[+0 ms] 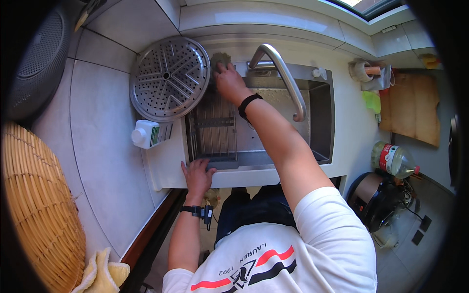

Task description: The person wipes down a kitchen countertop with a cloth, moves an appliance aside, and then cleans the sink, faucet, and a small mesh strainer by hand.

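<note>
My right hand [231, 81] reaches to the back left corner of the sink [273, 124], its fingers on a grey-green cloth or sponge [221, 58]. Just left of that hand, a round perforated steel steamer plate [161, 91] leans against the wall. My left hand [198, 177] rests at the sink's front left corner, fingers apart, touching the near end of a grey-ended wire drain rack [216, 128]. That rack spans the left part of the sink. A curved steel faucet [289, 84] arches over the basin.
Beside the plate, a white plastic bottle [146, 134] lies tilted on the counter. At right are a wooden cutting board [409, 106], a large bottle of liquid [394, 159] and a dark electric cooker [370, 201]. A woven bamboo basket [44, 208] and a yellow towel [102, 273] occupy the left.
</note>
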